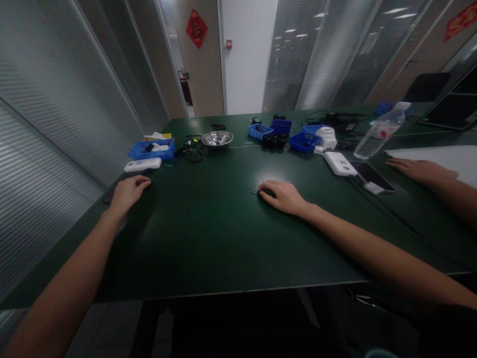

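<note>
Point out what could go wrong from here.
The small dark object with thin prongs in the right hand might slip; its details are blurred.

The thin black cable near the right forearm might snag and tug the white rectangular device.

The clear plastic bottle, beside the dark flat rectangular device, could be knocked by the co-worker's hand nearby.

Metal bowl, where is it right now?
In the head view, the metal bowl sits left of centre, toward the back of the table, just right of the black cables.

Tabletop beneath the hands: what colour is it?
The tabletop is dark green, shown in the head view.
</note>
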A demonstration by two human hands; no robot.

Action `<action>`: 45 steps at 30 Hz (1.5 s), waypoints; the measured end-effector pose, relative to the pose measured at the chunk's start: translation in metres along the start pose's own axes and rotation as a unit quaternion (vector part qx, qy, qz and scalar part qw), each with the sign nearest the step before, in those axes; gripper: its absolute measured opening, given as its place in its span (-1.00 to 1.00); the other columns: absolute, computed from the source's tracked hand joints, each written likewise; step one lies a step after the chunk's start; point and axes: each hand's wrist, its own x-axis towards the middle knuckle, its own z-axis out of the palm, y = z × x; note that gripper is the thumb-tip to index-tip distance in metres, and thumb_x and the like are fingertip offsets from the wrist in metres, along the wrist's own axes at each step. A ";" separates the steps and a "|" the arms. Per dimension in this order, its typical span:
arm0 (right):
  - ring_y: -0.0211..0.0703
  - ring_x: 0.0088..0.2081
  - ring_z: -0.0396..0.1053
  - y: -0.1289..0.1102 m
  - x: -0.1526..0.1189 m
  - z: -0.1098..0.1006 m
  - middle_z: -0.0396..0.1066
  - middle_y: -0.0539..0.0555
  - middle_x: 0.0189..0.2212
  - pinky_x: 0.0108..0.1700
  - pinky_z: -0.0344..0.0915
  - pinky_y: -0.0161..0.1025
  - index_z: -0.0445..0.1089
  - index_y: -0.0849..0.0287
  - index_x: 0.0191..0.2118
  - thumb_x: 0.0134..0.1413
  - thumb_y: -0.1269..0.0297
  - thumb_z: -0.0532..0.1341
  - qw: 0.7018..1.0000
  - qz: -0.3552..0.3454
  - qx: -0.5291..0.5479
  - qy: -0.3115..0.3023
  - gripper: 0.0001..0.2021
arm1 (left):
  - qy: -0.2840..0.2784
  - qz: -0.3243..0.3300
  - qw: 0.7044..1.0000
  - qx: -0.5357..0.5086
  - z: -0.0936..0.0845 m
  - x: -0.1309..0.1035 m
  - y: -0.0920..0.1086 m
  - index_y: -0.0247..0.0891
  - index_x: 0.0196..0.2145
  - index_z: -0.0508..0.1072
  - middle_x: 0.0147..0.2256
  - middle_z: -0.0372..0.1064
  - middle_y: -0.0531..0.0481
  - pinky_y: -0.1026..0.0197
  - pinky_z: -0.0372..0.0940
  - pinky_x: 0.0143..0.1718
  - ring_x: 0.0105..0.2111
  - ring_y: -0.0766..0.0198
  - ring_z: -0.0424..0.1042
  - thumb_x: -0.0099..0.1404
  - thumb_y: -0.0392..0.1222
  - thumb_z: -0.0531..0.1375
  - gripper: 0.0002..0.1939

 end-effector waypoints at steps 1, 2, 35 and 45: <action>0.00 -0.08 0.53 0.000 0.000 0.000 0.57 0.10 0.02 -0.09 0.34 -0.15 0.45 0.04 0.11 0.46 0.10 0.10 1.000 -0.001 0.000 0.001 -0.71 | -0.002 -0.012 1.000 -0.001 0.001 0.002 -0.001 -0.16 0.09 0.60 0.01 0.59 -0.09 0.15 0.31 -0.02 -0.08 0.07 0.51 0.45 0.07 0.16 -0.58; 0.00 -0.08 0.53 0.000 0.000 0.000 0.57 0.10 0.02 -0.09 0.34 -0.15 0.45 0.04 0.11 0.46 0.10 0.10 1.000 -0.001 0.000 0.001 -0.71 | -0.007 -0.025 1.000 -0.003 0.001 0.003 -0.002 -0.16 0.10 0.60 0.00 0.59 -0.09 0.14 0.31 -0.03 -0.09 0.07 0.51 0.44 0.08 0.17 -0.57; 0.00 -0.19 0.50 -0.004 -0.001 0.005 0.56 0.13 -0.09 -0.22 0.28 -0.15 0.48 0.06 0.06 0.45 0.12 0.12 1.000 -0.011 -0.001 0.022 -0.73 | -0.214 0.288 0.868 -0.342 0.068 -0.082 0.248 -0.22 -0.04 0.59 -0.26 0.52 -0.02 0.19 0.32 -0.26 -0.30 0.23 0.45 0.30 0.06 0.38 -0.62; -0.04 -0.19 0.52 -0.010 -0.006 0.002 0.57 0.09 -0.13 -0.18 0.32 -0.15 0.43 0.08 -0.01 0.34 0.21 0.24 0.991 -0.068 0.110 0.041 -0.82 | -0.185 0.303 0.863 -0.358 0.078 -0.102 0.266 -0.16 0.13 0.44 -0.20 0.44 0.04 0.19 0.29 -0.26 -0.33 0.28 0.37 0.28 -0.09 0.40 -0.51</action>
